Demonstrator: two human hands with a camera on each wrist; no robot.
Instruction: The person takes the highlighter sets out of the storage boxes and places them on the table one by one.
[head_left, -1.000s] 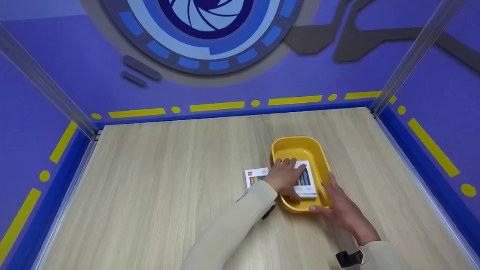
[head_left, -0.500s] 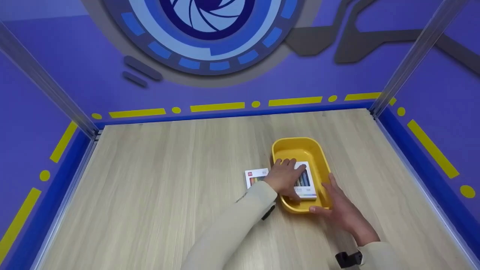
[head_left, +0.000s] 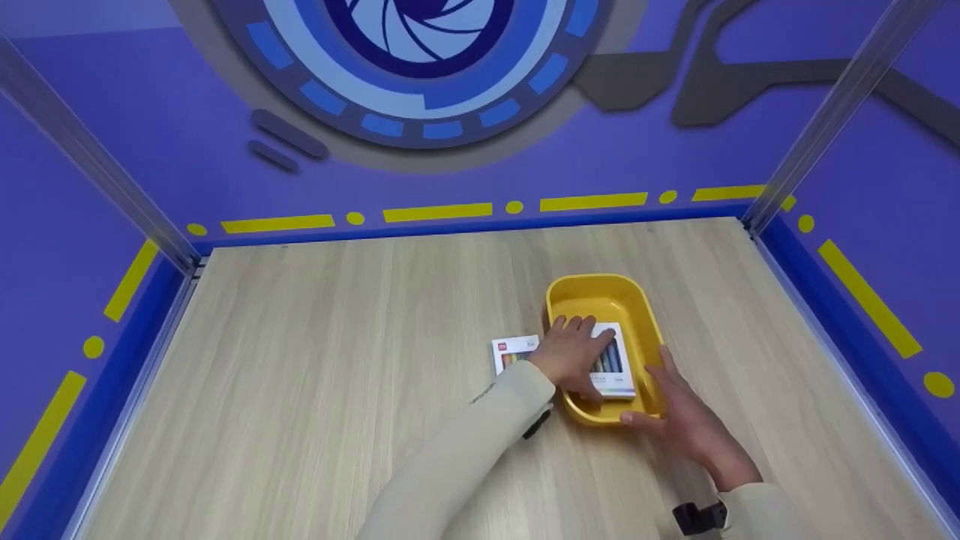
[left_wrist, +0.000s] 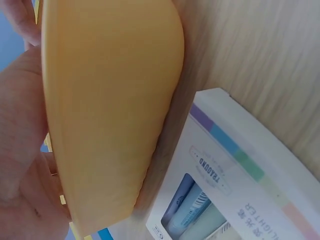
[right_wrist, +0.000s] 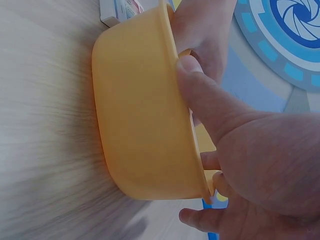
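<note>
A yellow plastic bin (head_left: pixel 600 287) stands on the table. In it lies a white box of pens (head_left: pixel 615 382), with a window and a coloured stripe along its near edge. My left hand (head_left: pixel 574 356) reaches over the bin's left rim and holds this box, thumb at the near side and fingers spread over the far side. My right hand (head_left: pixel 686 420) grips the bin's right rim near the front corner. A second white box, a highlighter set (left_wrist: pixel 220 165), lies on the table just left of the bin, partly hidden by my left hand and sleeve in the head view.
The light wood table (head_left: pixel 337 360) extends to the left of the bin. A purple-blue back panel (head_left: pixel 450 180) and side panels bound it, with metal posts (head_left: pixel 817 120) at the corners.
</note>
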